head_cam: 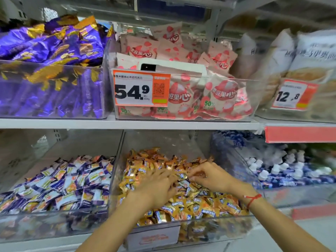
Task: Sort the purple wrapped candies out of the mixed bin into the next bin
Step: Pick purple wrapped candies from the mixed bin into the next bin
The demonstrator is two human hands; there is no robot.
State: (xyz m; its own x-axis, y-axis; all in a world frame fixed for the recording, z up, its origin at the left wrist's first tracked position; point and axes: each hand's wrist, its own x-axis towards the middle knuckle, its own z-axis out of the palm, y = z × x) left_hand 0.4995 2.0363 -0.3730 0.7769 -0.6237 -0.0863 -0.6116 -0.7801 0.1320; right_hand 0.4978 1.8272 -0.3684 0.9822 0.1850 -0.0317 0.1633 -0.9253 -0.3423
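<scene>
The mixed bin on the lower shelf holds mostly orange-gold wrapped candies, with a few purple-and-white ones among them. The bin to its left is filled with purple wrapped candies. Both of my hands are inside the mixed bin. My left hand lies blurred on the pile, its fingers spread over the candies. Just to its right, my right hand curls its fingers and thumb down and pinches a small purple-and-white wrapped candy at the top of the pile.
A clear divider wall separates the two bins. A bin of blue-and-white sweets stands to the right. The shelf above carries purple bags, pink strawberry packs and price tags.
</scene>
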